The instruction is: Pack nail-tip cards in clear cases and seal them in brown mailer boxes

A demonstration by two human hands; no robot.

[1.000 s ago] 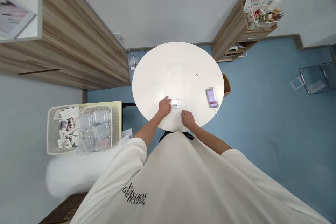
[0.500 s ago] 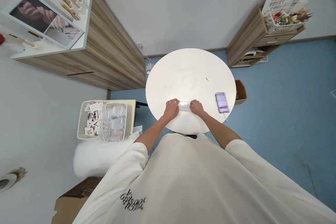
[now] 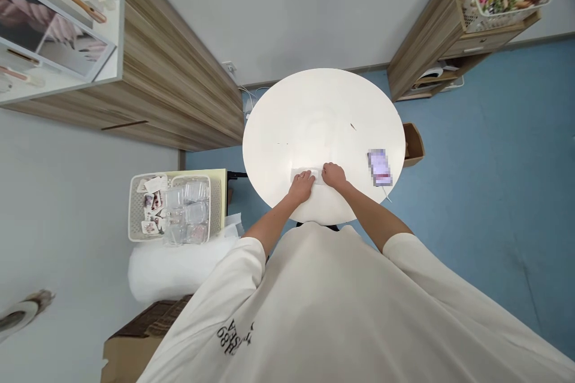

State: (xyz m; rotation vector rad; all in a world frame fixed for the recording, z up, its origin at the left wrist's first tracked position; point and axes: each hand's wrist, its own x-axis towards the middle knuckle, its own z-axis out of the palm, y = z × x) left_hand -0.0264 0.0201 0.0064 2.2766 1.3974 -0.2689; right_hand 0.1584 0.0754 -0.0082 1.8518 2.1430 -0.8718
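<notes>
On the round white table [image 3: 321,102] lies a small translucent, whitish plastic piece [image 3: 318,179], flat like a strip or pouch; its exact kind is too small to tell. My left hand [image 3: 302,185] rests on top of it with fingers stretched out and covers its middle. At its right end, my right hand [image 3: 334,175] is closed with the fingers curled in, pinching the edge. Part of the plastic shows to the left of my left fingers and between the two hands.
A phone [image 3: 380,167] with a cable lies at the table's right. Left of the table stand white baskets [image 3: 215,203] with cards and clear boxes, above a white roll [image 3: 179,269]. Wooden cabinets [image 3: 179,60] stand behind, and a brown bin [image 3: 414,146] is at right.
My left hand has moved right, from the left end of the plastic piece onto its middle. My right hand stays at the right end, its fingers more curled. The camera view has shifted slightly.
</notes>
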